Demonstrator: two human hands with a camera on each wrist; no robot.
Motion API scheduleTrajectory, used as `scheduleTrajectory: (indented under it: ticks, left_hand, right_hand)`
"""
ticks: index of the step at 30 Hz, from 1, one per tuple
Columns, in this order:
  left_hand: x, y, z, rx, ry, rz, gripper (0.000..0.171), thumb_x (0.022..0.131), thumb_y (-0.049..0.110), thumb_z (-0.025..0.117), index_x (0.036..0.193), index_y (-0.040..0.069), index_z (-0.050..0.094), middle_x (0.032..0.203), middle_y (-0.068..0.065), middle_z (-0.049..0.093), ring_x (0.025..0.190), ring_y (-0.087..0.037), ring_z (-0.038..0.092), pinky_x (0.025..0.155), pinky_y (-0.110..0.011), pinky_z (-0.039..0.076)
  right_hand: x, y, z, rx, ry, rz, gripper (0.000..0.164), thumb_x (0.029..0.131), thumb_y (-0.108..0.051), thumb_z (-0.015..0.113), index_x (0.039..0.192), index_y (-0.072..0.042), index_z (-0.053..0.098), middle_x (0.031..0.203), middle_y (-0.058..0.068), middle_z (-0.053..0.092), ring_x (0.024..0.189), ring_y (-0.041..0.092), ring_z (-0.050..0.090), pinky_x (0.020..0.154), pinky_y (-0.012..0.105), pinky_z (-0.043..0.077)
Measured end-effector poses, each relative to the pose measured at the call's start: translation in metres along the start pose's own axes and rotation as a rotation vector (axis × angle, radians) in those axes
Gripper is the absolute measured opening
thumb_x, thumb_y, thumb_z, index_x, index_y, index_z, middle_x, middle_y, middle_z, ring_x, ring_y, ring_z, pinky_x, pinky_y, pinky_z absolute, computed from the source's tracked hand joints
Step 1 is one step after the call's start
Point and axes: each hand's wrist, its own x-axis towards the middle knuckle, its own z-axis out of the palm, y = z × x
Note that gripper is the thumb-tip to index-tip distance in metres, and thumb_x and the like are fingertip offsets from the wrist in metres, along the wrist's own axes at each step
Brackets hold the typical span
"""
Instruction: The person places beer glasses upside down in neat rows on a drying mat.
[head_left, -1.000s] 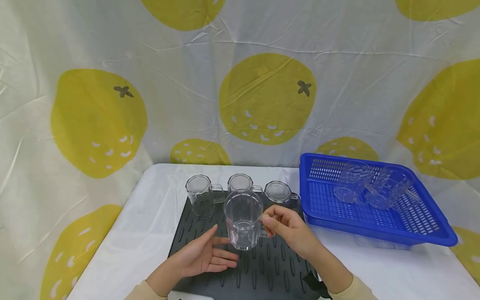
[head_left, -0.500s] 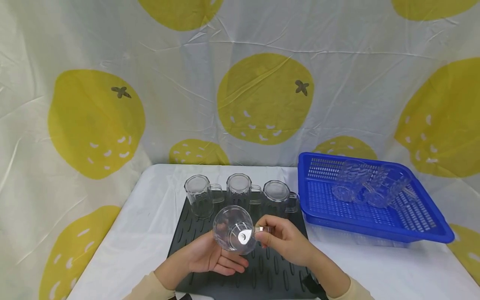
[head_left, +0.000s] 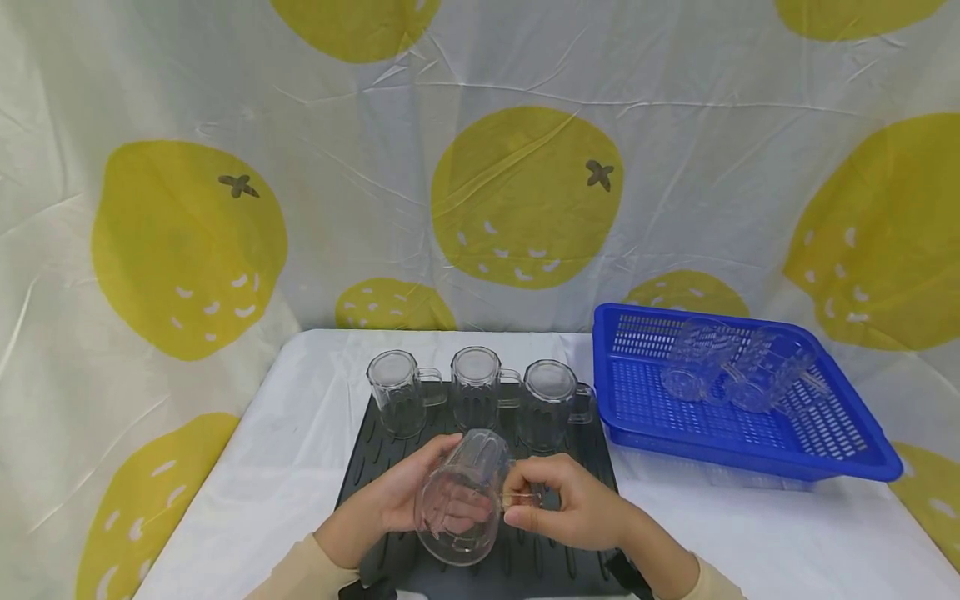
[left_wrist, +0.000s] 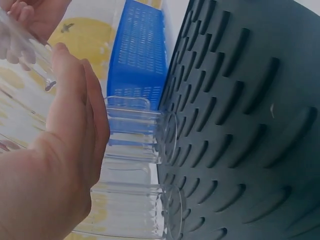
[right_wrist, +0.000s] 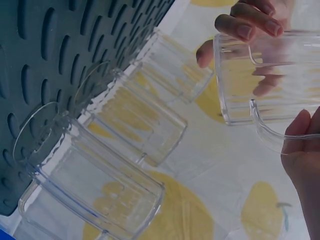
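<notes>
A clear glass mug (head_left: 480,458) is held tilted over the dark ribbed mat (head_left: 558,562), its mouth toward me and low, its base toward the back. My right hand (head_left: 573,504) pinches its handle. Around the mug's left side and underneath lies my left hand (head_left: 386,496), thumb up along the glass and fingers visible through it. Behind, along the mat's far edge, three similar mugs stand mouth down: a left one (head_left: 399,400), a middle one (head_left: 476,396) and a right one (head_left: 546,408), handles to the right. The right wrist view shows the held mug (right_wrist: 232,82) between both hands.
A blue perforated basket (head_left: 637,433) stands at the right of the white-covered table (head_left: 273,492), with several clear mugs (head_left: 697,362) lying in its back part. A white cloth (head_left: 360,208) printed with yellow lemons hangs behind the table.
The mug has come down toward me and turned from upright to mouth low and facing me. My left hand has gone from reaching beside it to cradling it; the right has kept its handle.
</notes>
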Motion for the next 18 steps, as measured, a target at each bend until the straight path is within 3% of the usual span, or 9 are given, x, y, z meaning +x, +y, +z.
scheduleTrajectory:
  ticks: [3,6,8,13,18]
  left_hand:
    - [0.000,0.003,0.003,-0.020,-0.033,0.012,0.059,0.097,0.050,0.027,0.127,0.004,0.043,0.100,-0.012,0.063,0.085,-0.015,0.066,0.075,-0.026,0.052]
    - [0.002,0.003,0.004,-0.013,-0.023,0.013,0.052,0.096,0.050,0.028,0.115,0.008,0.052,0.098,-0.011,0.064,0.085,-0.016,0.066,0.074,-0.025,0.052]
    - [0.003,0.001,0.003,0.001,0.019,0.004,0.052,0.096,0.051,0.029,0.114,0.009,0.051,0.100,-0.013,0.063,0.086,-0.018,0.065,0.072,-0.025,0.052]
    - [0.008,-0.006,-0.004,0.063,0.131,-0.014,0.064,0.095,0.054,0.028,0.130,0.001,0.036,0.112,-0.020,0.057,0.095,-0.026,0.062,0.075,-0.032,0.051]
    - [0.009,-0.007,-0.001,0.066,0.181,-0.002,0.052,0.095,0.049,0.035,0.122,0.006,0.046,0.108,-0.016,0.062,0.095,-0.025,0.062,0.078,-0.032,0.050]
  right_hand:
    - [-0.001,0.000,0.001,-0.029,-0.023,-0.032,0.018,0.084,0.005,0.062,0.088,-0.011,0.056,0.071,0.000,0.050,0.066,0.007,0.045,0.060,0.020,0.044]
    - [-0.002,0.001,0.002,-0.048,-0.040,-0.042,0.019,0.082,0.006,0.063,0.085,-0.011,0.055,0.069,-0.001,0.049,0.065,0.009,0.044,0.062,0.019,0.042]
    - [-0.001,0.000,0.002,-0.066,-0.052,-0.038,0.019,0.082,0.005,0.063,0.084,-0.012,0.055,0.068,-0.001,0.048,0.064,0.008,0.043,0.062,0.018,0.041]
    - [0.000,-0.005,0.004,-0.136,-0.100,-0.014,0.016,0.085,-0.001,0.062,0.081,-0.014,0.054,0.066,-0.003,0.048,0.065,0.003,0.042,0.064,0.019,0.040]
    - [-0.003,0.001,0.007,-0.266,-0.164,-0.007,0.015,0.087,-0.009,0.061,0.078,-0.018,0.054,0.066,-0.008,0.047,0.065,-0.002,0.041,0.069,0.018,0.038]
